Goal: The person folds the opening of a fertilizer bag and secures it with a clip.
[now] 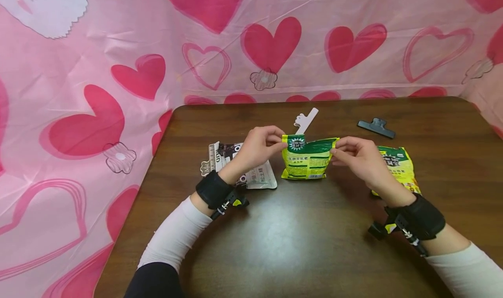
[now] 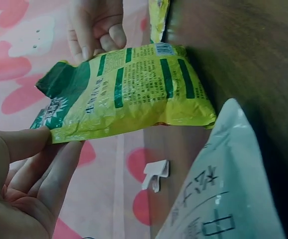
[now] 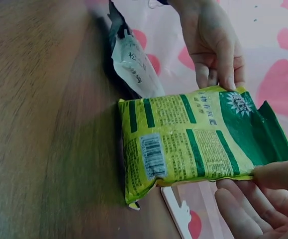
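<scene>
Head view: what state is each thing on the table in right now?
Green-yellow bag: upright, top corners pinched by left hand and right hand.
White bag: lying flat.
Second green-yellow bag: lying flat.
Black clip: lying untouched.
White clip: lying untouched.

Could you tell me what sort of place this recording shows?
Probably a staged tabletop set rather than a lived-in room: a dark wooden table stands before a pink heart-print backdrop, with snack bags and sealing clips laid out, and both hands pinch a green-and-yellow bag.
</scene>
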